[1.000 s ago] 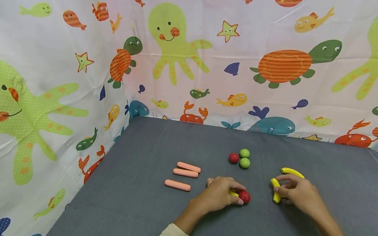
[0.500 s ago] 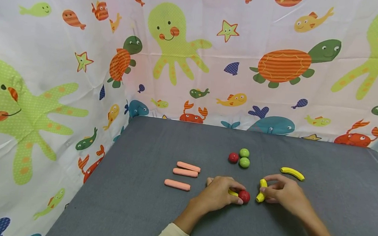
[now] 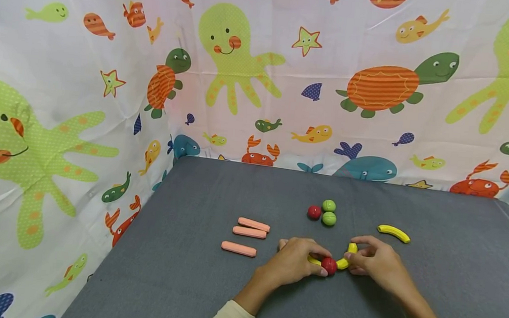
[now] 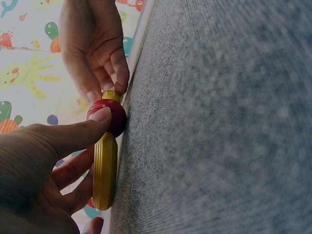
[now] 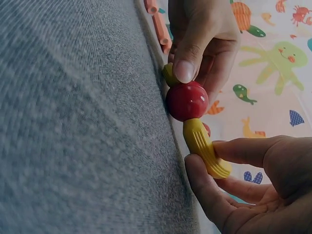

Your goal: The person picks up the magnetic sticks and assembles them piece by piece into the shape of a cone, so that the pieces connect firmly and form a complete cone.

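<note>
My left hand (image 3: 298, 259) pinches a shiny red ball (image 3: 329, 266) between thumb and fingers. A ribbed yellow curved piece (image 4: 105, 170) runs from this ball back under the left palm, mostly covered in the head view. From the other side, my right hand (image 3: 375, 260) grips a second yellow curved piece (image 5: 202, 144) between thumb and fingertips. One end of that piece meets the red ball, opposite the first piece, as the right wrist view shows. Both hands are low over the grey cloth, close together.
Three pink sticks (image 3: 239, 249) lie to the left on the grey table (image 3: 206, 190). Behind the hands sit another red ball (image 3: 314, 213) and two green balls (image 3: 329, 218). A third yellow curved piece (image 3: 394, 234) lies back right. A printed curtain (image 3: 256, 134) stands behind.
My right hand has moved left with its yellow curved piece, turning it so that an end now meets the red ball. The left hand has held still.
</note>
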`<state>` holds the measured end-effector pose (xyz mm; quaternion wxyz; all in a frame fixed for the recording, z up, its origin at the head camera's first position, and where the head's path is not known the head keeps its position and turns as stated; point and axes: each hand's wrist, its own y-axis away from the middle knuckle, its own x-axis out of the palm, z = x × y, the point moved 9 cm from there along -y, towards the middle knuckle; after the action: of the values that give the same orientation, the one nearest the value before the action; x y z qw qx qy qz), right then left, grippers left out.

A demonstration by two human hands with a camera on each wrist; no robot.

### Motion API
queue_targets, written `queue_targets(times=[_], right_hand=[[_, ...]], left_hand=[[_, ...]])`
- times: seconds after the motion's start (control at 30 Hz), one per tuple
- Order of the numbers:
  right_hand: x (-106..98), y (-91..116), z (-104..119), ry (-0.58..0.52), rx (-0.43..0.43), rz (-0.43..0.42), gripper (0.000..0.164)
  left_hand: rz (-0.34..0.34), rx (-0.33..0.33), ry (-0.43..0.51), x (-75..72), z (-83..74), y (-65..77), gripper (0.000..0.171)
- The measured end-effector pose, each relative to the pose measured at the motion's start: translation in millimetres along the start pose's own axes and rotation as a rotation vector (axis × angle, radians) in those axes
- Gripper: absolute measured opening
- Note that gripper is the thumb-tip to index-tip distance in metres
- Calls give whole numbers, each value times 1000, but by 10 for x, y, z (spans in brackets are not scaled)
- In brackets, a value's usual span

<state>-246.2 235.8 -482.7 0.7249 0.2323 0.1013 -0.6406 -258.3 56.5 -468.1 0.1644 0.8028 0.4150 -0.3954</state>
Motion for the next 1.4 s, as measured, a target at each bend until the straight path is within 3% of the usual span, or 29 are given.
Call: queue_targets(times=[0.23,0.47,0.6,0.93,1.2,1.4], right_hand=[[8,4,21,15,7,4,60],[-3,-9,-1,110,18,7,60],[4,-13,-15,83,8,17,60],[-42,-22,-47,67,14,22,61],[-149,-27,-38,211,5,-24,56],[-146,-29,-24,247,7,-33,66]], left_hand=[[-3,1,1,6,3,-2,31],[9,14,16,9,-1,-6,33],[16,30,36,-4,5,-11,32],[-47,17,107,-188,154,11,25],[10,-41,171,-201,249,17,23],[58,-53,164,-150,256,15,24]])
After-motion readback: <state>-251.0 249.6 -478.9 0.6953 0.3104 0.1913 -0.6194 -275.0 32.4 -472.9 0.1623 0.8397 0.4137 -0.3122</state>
